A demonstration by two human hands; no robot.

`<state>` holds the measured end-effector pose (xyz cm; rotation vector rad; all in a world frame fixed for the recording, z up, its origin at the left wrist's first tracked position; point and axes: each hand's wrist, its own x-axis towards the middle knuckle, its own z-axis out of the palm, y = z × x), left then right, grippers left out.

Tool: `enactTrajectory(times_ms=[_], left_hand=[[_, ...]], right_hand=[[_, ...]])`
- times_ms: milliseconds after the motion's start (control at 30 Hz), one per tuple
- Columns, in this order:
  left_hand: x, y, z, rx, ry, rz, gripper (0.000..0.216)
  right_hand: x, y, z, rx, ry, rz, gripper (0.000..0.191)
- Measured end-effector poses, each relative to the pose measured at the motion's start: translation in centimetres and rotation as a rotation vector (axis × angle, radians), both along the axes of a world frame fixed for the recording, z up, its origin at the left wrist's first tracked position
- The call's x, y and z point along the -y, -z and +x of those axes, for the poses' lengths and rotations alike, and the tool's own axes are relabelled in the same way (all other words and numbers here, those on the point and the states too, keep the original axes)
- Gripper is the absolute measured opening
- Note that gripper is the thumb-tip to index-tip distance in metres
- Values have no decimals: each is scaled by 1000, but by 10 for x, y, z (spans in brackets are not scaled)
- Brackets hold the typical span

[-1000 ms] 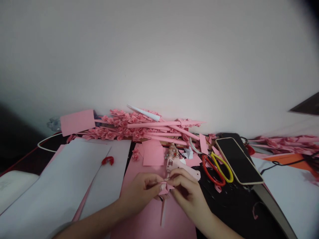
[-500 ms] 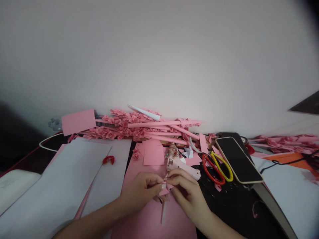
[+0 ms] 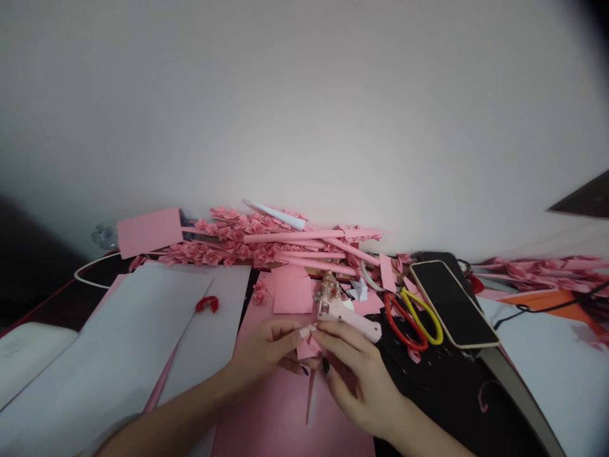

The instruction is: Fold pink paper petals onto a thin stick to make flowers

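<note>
Between my hands is a small folded pink paper flower (image 3: 308, 346), its petals partly covered by my fingers. My left hand (image 3: 266, 349) pinches it from the left, thumb on top. From the other side, my right hand (image 3: 356, 368) grips its right and upper edge with bent fingers. Below them a thin pink paper strip (image 3: 310, 400) points down over a pink sheet (image 3: 285, 425); whether it joins the flower is hidden. Just beyond my hands lies a pale pink glue gun (image 3: 352, 317), with pink paper squares (image 3: 292, 295) to its left.
Red-and-yellow-handled scissors (image 3: 413, 320) and a phone (image 3: 454, 304) lie at the right. Pink paper flower stems (image 3: 266, 244) are piled along the wall. White sheets (image 3: 118, 343) with a red clip-like piece (image 3: 207, 304) cover the left; more white paper (image 3: 561, 355) is at far right.
The flower has turned so its petals show more openly, and it sits slightly further left. My right hand's fingers have shifted around it, with the thumb now lower. Other things stay put.
</note>
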<state>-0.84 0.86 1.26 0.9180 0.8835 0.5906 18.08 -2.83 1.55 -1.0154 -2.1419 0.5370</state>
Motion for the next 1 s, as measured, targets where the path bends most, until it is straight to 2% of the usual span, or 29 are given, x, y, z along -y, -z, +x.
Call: enactTrajectory(times_ms=[300,467,633,733,1000], left_hand=[[-3,4,-3,11,33,-24,29],[-2,7,-3,40,62,50,24],[1,8,-1,4,89,142,22],[4,8,2,-2,101,179,20],[13,5,6,99,115,129,18]], right_hand=[[-1,1,0,38,17,1,54],[0,-1,0,-42,35,-58,46],[-1,-1,-2,-169,140,-207,23],[-2,2,-3,-153,196,-305,22],[-3,-1,-7,-61,-68,-431,30]])
